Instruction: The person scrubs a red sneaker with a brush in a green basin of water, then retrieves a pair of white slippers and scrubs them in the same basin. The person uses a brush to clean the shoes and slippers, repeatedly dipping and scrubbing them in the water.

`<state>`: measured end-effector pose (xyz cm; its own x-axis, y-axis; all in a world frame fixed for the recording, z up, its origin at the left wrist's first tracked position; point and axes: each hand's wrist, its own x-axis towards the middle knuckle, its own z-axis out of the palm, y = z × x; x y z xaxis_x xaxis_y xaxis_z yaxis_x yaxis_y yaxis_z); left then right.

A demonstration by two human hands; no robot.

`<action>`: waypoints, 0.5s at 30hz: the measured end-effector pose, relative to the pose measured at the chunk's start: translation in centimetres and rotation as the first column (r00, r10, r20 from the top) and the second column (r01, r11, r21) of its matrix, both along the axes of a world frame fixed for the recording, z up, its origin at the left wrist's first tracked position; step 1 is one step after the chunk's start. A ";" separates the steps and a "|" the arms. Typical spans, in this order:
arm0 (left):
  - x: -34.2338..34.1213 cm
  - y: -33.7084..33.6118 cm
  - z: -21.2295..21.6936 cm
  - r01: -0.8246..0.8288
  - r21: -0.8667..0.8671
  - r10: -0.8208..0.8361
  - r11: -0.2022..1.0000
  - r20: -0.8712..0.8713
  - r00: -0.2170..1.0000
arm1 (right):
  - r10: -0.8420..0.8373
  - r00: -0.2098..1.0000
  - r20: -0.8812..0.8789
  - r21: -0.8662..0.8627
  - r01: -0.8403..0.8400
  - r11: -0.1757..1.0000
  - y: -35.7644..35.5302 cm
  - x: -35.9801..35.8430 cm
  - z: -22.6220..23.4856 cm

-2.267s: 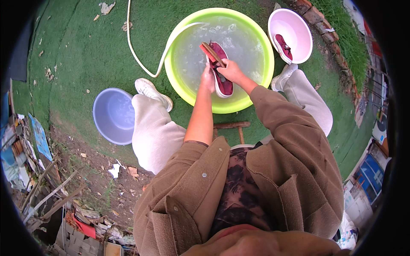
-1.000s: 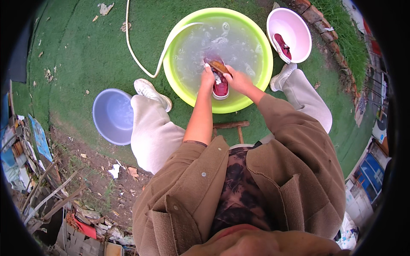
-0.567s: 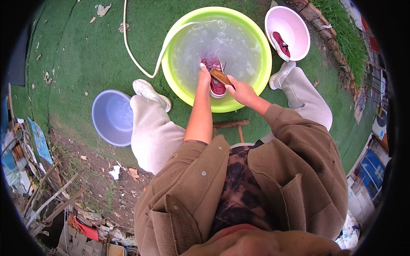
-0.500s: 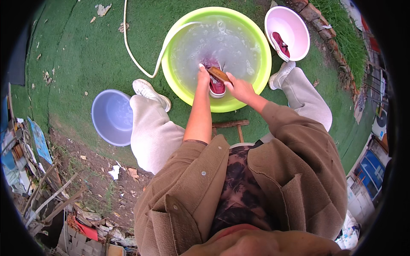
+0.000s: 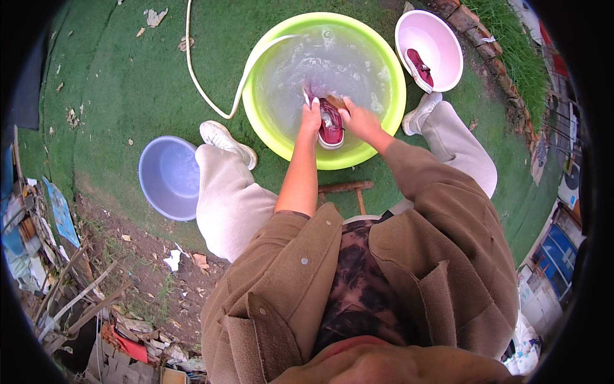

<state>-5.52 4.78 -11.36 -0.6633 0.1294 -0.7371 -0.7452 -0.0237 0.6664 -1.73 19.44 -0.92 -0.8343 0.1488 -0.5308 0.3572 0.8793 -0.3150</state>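
Note:
A yellow-green basin (image 5: 254, 136) of cloudy water stands in front of me. In it, my left hand (image 5: 311, 118) grips a dark red shoe (image 5: 332, 134) with a white sole; the shoe's heel end points toward me and its far end is partly in the water. My right hand (image 5: 361, 121) is closed around a wooden brush (image 5: 335, 102), which lies against the shoe's right side. Its bristles are hidden. A pale hose (image 5: 240, 88) runs over the basin's left rim into the water.
A pink basin (image 5: 451, 45) at the far right holds another dark red shoe (image 5: 419, 69). By my left leg stands a blue-purple bucket (image 5: 151, 185). Part of a wooden stool (image 5: 345, 187) shows below me. Brick edging (image 5: 470, 29) borders grass at the right; wood scraps (image 5: 83, 297) lie lower left.
The brush has shifted from across the top of the shoe to its right side, swinging toward level. The shoe has moved slightly right, with my left hand moving along with it.

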 end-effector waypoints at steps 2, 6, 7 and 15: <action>0.1 0.6 -0.7 -0.012 0.135 0.005 0.991 0.048 0.999 | -0.053 0.998 -0.030 0.048 0.054 0.997 0.4 -3.7 -2.1; -0.5 0.5 -1.9 -0.050 0.279 0.017 0.959 0.122 0.992 | -0.071 0.985 -0.156 0.014 0.074 0.997 -0.6 -4.7 -2.7; -0.6 0.3 -1.9 -0.057 0.327 0.004 0.943 0.160 0.987 | -0.015 0.997 -0.081 -0.039 0.012 0.999 -0.8 -4.1 -2.2; -0.5 1.3 0.7 0.076 0.386 -0.166 0.919 0.206 0.964 | -0.047 0.998 -0.034 0.002 0.047 0.999 0.6 -4.1 0.2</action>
<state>-6.01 6.06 -10.61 -0.4434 0.4920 -0.7492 -0.8892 -0.1361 0.4369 -5.79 20.08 -0.68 -0.8439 0.1898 -0.5018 0.3872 0.8629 -0.3249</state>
